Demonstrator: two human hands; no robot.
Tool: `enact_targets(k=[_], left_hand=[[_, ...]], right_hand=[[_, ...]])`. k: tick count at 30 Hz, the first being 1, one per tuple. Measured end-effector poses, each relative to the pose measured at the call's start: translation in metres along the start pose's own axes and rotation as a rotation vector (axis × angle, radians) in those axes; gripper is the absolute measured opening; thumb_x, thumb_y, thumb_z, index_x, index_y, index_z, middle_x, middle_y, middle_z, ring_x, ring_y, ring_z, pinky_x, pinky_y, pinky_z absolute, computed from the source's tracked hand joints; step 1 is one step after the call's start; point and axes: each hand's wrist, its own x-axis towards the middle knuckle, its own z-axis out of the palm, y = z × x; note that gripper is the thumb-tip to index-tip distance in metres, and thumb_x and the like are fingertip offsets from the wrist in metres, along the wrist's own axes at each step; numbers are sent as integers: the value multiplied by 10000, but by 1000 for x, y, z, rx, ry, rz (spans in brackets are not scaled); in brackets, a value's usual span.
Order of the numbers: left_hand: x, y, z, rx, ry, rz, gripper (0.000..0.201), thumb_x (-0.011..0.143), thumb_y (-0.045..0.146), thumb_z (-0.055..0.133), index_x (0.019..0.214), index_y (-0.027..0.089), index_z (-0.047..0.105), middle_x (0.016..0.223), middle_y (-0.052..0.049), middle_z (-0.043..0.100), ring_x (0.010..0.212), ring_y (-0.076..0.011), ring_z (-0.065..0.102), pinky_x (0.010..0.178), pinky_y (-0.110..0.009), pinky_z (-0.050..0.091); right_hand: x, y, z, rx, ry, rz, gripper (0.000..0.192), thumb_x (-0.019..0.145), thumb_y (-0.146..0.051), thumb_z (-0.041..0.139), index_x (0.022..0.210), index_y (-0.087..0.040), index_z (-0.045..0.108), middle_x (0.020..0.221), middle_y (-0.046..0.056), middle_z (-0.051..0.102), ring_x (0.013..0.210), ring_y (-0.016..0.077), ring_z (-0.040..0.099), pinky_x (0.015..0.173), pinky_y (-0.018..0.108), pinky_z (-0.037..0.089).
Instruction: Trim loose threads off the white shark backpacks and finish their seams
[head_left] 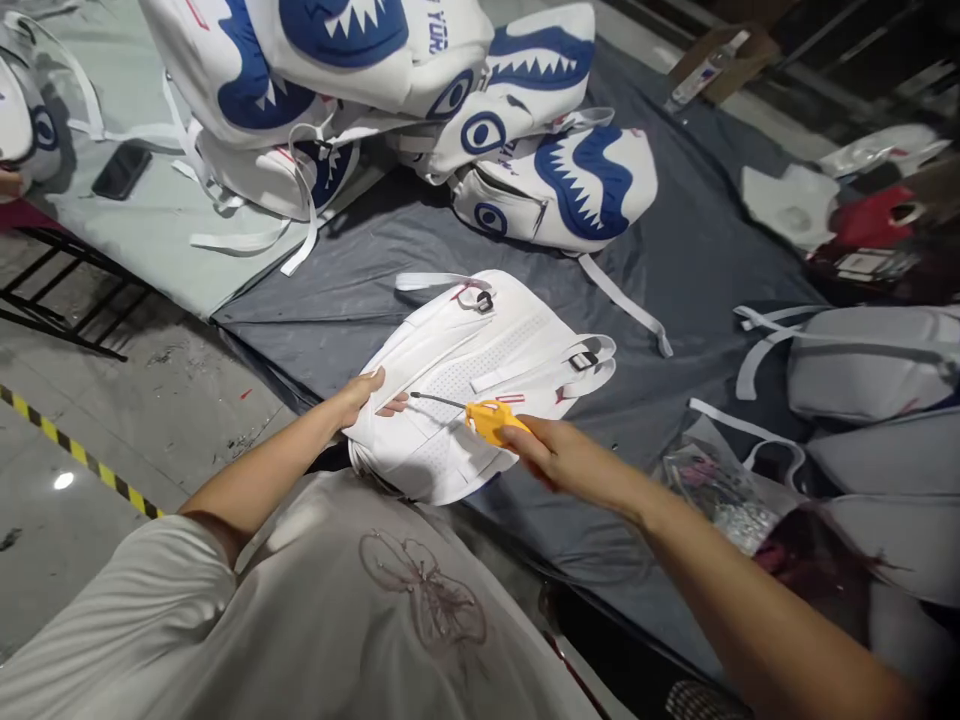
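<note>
A white backpack [510, 330] lies before me, straps and perforated back panel facing up. My left hand [365, 397] is closed around its left edge, the thumb on top and some fingertips showing by the strap. In my right hand [544, 450] is a yellow long-necked lighter [491, 421], gripped by its body. Its dark stem reaches left over the panel, with the tip close to my left fingertips. No flame can be made out at the tip. Two webbing straps with black buckles loop off the backpack's far and right sides.
Behind is a pile of white backpacks [592, 185] with blue shark-mouth prints. A phone [121, 170] lies on the pale cloth at left. More bags [870, 360] and a clear plastic bag [731, 490] sit at right. A bottle [705, 72] lies in the far right corner.
</note>
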Motion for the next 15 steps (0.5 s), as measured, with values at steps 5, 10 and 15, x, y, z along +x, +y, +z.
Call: enact_targets(k=[5, 10, 15], left_hand=[[3, 7, 1, 151, -22, -31, 615, 970, 609, 385, 956, 69, 678, 957, -247, 742, 756, -275, 727, 670, -396, 589], [-16, 12, 40, 424, 147, 276, 583, 981, 458, 470, 1451, 115, 440, 1507, -230, 462, 1375, -368, 465, 1063, -532, 451], [-55, -26, 120, 851, -13, 593, 771, 802, 357, 756, 1496, 255, 436, 1678, -88, 168, 1540, -388, 128, 1242, -598, 84]], right_hand=[[-10, 2, 4, 28, -91, -21, 454, 964, -567, 395, 828, -195, 615, 518, -6, 556, 438, 138, 476, 496, 269, 367], [-18, 38, -30, -290, 272, 263, 515, 1021, -479, 312, 1044, -89, 648, 717, 79, 636, 588, 136, 542, 626, 292, 342], [-63, 65, -41, -240, 271, 370, 483, 1026, -443, 310, 1115, -108, 646, 687, 64, 653, 583, 151, 576, 619, 285, 378]])
